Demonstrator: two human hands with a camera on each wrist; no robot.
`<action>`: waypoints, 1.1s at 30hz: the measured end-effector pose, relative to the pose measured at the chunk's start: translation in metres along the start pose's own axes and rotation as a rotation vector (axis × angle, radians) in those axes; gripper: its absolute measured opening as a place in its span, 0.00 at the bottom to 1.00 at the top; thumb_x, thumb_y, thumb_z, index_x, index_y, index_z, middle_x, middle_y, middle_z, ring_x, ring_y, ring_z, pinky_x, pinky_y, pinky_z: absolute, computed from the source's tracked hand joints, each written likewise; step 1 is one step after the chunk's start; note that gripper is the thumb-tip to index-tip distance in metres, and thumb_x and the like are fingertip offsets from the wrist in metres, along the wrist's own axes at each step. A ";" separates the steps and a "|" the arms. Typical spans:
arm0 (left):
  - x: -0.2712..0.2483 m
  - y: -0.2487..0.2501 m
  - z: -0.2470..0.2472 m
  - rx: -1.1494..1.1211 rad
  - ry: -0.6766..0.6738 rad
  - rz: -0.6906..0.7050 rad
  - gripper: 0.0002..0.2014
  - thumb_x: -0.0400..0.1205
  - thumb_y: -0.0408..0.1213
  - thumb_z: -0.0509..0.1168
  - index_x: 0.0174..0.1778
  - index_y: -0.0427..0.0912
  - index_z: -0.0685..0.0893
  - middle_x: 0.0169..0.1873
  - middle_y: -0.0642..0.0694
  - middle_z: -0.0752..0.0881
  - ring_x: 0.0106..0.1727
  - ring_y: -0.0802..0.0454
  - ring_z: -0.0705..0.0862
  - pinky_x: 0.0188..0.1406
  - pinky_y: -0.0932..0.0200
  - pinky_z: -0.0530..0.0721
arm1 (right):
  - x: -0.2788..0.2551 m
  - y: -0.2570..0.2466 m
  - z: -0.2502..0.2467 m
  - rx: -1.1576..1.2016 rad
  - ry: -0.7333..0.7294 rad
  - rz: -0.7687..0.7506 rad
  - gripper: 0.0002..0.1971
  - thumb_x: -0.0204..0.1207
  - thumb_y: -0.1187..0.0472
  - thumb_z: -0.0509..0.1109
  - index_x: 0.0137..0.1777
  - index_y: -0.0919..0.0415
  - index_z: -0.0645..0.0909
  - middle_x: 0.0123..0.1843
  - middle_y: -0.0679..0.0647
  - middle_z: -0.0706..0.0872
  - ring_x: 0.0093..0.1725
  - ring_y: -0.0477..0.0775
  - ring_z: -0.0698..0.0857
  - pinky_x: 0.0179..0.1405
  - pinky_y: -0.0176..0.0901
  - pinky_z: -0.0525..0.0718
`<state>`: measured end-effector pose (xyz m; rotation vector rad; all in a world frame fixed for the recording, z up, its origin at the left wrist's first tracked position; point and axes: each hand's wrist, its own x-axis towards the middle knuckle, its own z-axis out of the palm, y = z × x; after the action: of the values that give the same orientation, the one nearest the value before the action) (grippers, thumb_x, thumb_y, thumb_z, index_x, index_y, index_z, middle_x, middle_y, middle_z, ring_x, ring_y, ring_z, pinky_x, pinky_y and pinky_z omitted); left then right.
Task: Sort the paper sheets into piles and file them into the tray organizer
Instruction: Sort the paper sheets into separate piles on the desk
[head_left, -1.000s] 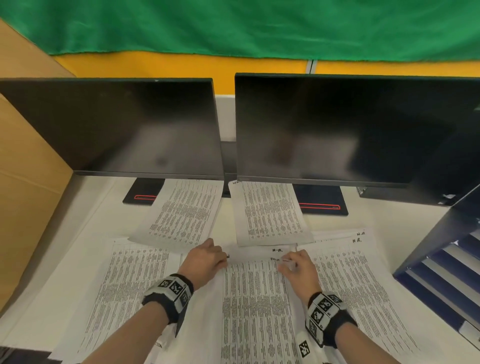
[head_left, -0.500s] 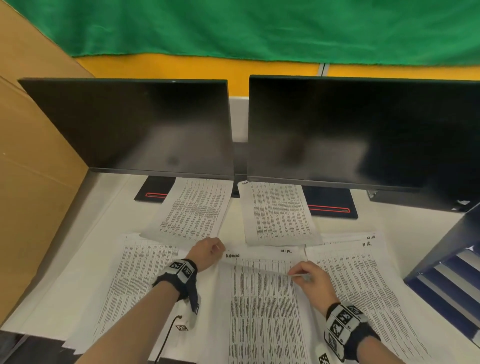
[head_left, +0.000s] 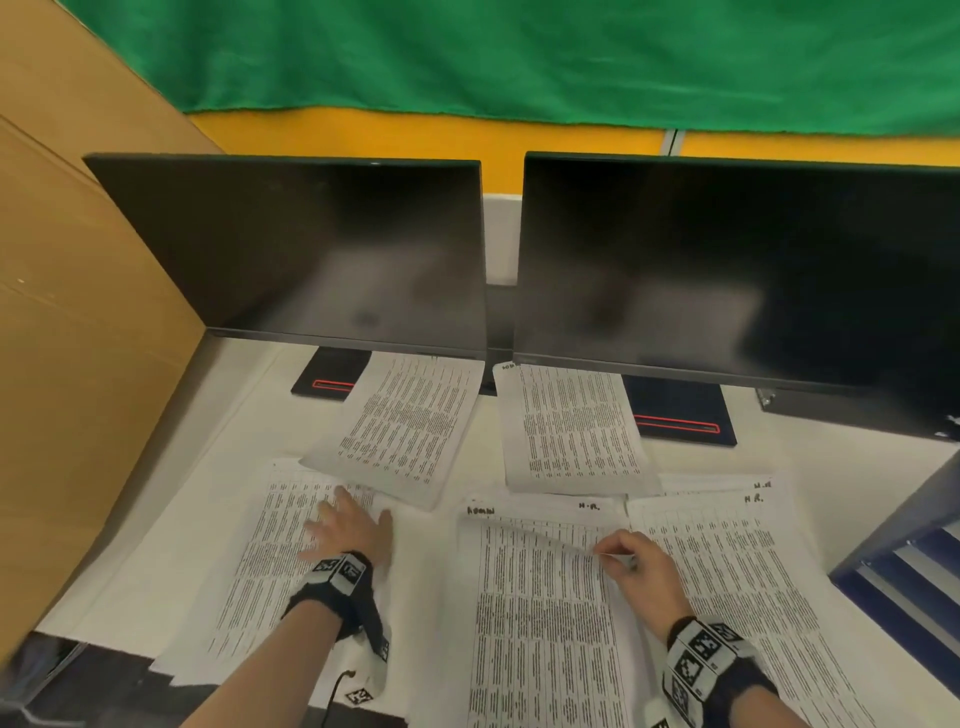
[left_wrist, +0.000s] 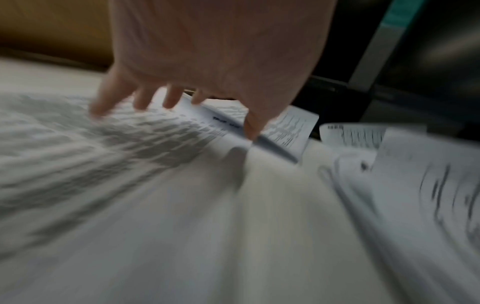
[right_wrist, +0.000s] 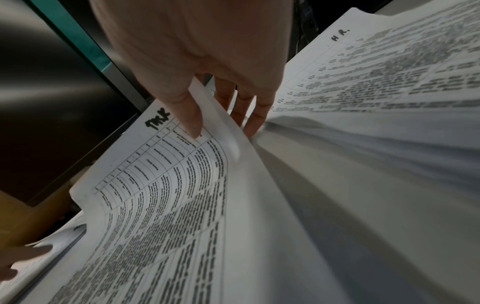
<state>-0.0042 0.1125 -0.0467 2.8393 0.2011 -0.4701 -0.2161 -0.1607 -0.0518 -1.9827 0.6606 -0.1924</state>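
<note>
Several printed paper sheets cover the white desk. My right hand (head_left: 615, 553) pinches the top right corner of the middle sheet (head_left: 540, 613) and lifts it off the pile below; in the right wrist view the thumb (right_wrist: 191, 121) lies on the raised sheet (right_wrist: 166, 185) with the fingers under it. My left hand (head_left: 345, 525) lies with spread, straight fingers over the left sheet (head_left: 280, 561), holding nothing; its fingers (left_wrist: 140, 100) show blurred in the left wrist view. Another pile marked "H.R." (head_left: 727, 571) lies to the right. The blue tray organizer (head_left: 914, 587) stands at the right edge.
Two dark monitors (head_left: 322, 249) (head_left: 727, 270) stand at the back on bases with red stripes; two more sheets (head_left: 410, 415) (head_left: 571, 426) lie in front of them. A brown cardboard panel (head_left: 78, 312) walls the left side. The desk's front edge (head_left: 104, 649) is near my left forearm.
My left hand let go of the middle sheet's top left corner and moved left onto the left sheet, fingers spread. My right hand keeps its pinch and has raised the corner.
</note>
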 end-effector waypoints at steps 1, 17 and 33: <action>0.001 -0.011 0.006 0.010 -0.041 0.001 0.38 0.79 0.59 0.57 0.80 0.45 0.50 0.79 0.38 0.58 0.78 0.34 0.60 0.71 0.28 0.67 | 0.001 0.000 0.003 -0.008 -0.005 0.006 0.19 0.73 0.70 0.72 0.42 0.40 0.82 0.44 0.47 0.87 0.49 0.43 0.83 0.50 0.35 0.77; -0.028 -0.056 0.000 0.080 -0.102 -0.019 0.39 0.79 0.61 0.55 0.81 0.49 0.46 0.82 0.42 0.47 0.82 0.37 0.49 0.74 0.25 0.59 | 0.009 -0.014 0.013 -0.077 -0.022 0.056 0.05 0.78 0.64 0.69 0.43 0.54 0.83 0.40 0.47 0.87 0.30 0.34 0.78 0.29 0.26 0.72; -0.024 0.089 0.005 0.108 -0.165 0.913 0.16 0.83 0.48 0.58 0.52 0.41 0.84 0.55 0.43 0.74 0.50 0.46 0.78 0.58 0.47 0.80 | 0.005 -0.013 0.001 -0.156 -0.041 0.175 0.14 0.79 0.66 0.66 0.63 0.57 0.79 0.51 0.63 0.89 0.41 0.58 0.87 0.45 0.45 0.86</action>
<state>-0.0124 0.0241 -0.0236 2.5874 -1.1168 -0.4886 -0.2065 -0.1584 -0.0417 -2.0579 0.8399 0.0059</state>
